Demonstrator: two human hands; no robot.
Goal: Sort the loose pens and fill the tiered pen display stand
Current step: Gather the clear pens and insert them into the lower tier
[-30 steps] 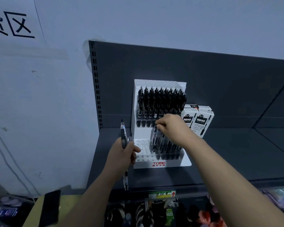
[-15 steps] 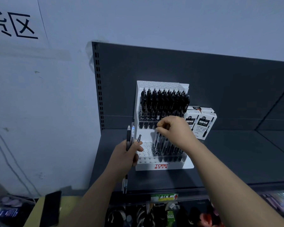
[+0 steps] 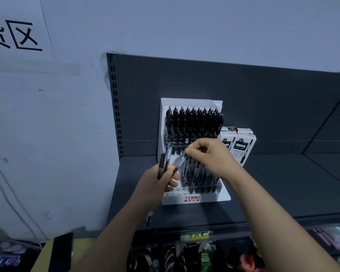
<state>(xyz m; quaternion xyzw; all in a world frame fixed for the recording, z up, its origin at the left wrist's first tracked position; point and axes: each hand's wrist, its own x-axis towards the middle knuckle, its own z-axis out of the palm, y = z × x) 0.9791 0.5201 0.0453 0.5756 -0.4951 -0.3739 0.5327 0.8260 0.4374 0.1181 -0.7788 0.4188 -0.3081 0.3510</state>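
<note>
A pale wall fills the background, with a white paper sign (image 3: 14,34) bearing large black characters at upper left. Against the wall stands a dark grey metal shelf (image 3: 283,185) with an upright back panel.

On the shelf sits the white plastic tiered pen display stand (image 3: 171,200), with red "TOME" lettering on its front. Its upper tier is packed with upright black pens (image 3: 194,124). On its lower tier, clear-barrelled pens (image 3: 200,177) fill the right part, while the holes at the left front are partly hidden by the left hand. Two white pen boxes with black labels (image 3: 241,148) lean just beside the stand on its right.

The left hand (image 3: 157,183) is in front of the stand's left side, fingers curled round a small bunch of loose dark pens (image 3: 162,163) held roughly upright, their lower ends poking out beneath the hand. The right hand (image 3: 210,156) hovers over the lower tier, fingertips pinching the top of a single clear pen (image 3: 180,163), which slants down-left towards the left hand; motion blur hides where its tip ends.

A green-and-yellow price label (image 3: 196,235) is fixed to the shelf's front edge.
</note>
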